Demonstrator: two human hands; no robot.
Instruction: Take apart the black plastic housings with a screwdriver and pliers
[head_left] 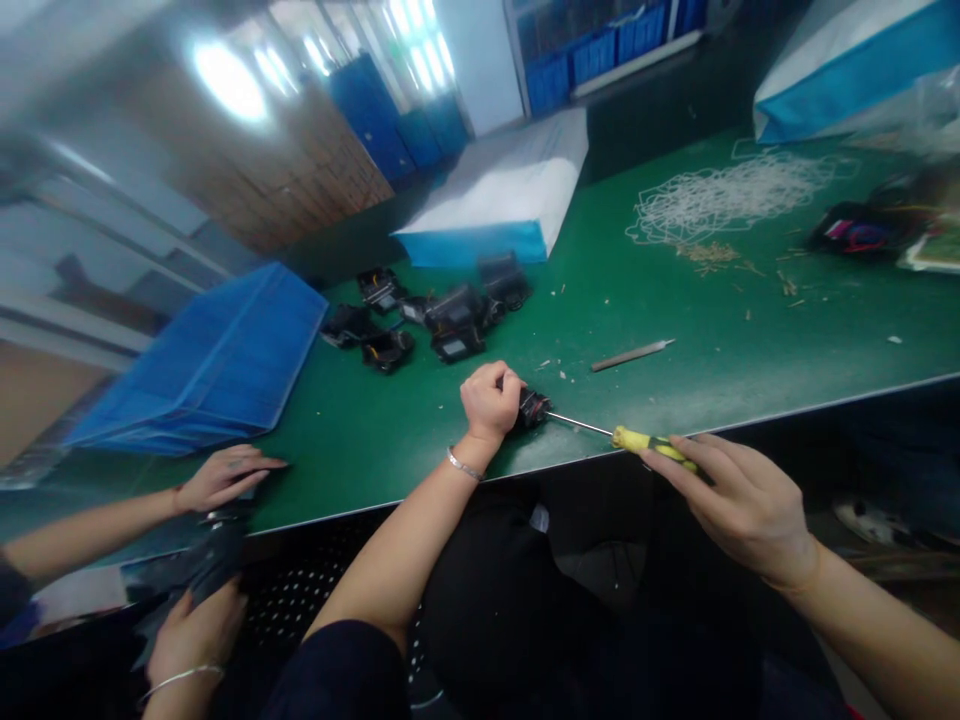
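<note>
Hands (491, 402) (746, 508) apart, yellow screwdriver (634, 440) slanting crosswise, pointing left at black part (535, 407)

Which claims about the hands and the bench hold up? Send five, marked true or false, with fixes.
1. The right hand holds a screwdriver. True.
2. The left hand is open, with nothing in it. False: it grips a black part.
3. The screwdriver's shaft points at the black part. True.
4. The grey stick stands upright. False: it lies flat on the green table.
5. In the picture, the blue crate is left of the tangled white strands. True.
</note>
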